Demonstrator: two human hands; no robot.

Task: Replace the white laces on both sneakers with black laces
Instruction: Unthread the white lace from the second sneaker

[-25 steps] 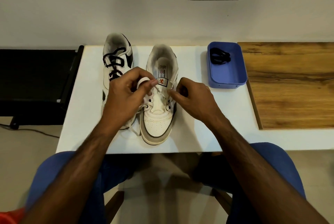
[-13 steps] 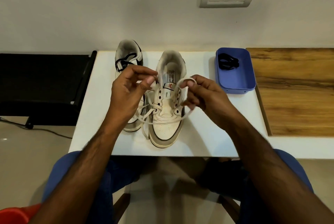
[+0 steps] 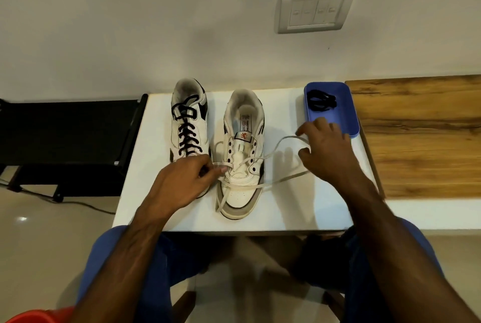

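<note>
The left hand (image 3: 187, 179) pinches the white lace (image 3: 276, 152) at the right sneaker (image 3: 242, 166). The right hand (image 3: 325, 150) grasps a loop of the same lace beside the blue tray (image 3: 351, 114).

Even, moderately bright indoor light is cast from above and somewhat in front. Soft shadows are thrown on the white table (image 3: 145, 192) beneath the right hand (image 3: 325, 150) and beside the right sneaker (image 3: 243, 156); a diffuse shadow is spread over the wall (image 3: 130, 23). A small glare spot is seen on the floor tile (image 3: 22, 218) at lower left. Motion blur is shown by the right hand and by the white lace (image 3: 283, 140). Wide-angle distortion is evident: the table edges and the wooden surface (image 3: 421, 135) are bowed and splayed toward the frame borders. The forearms at the bottom are rendered soft.
</note>
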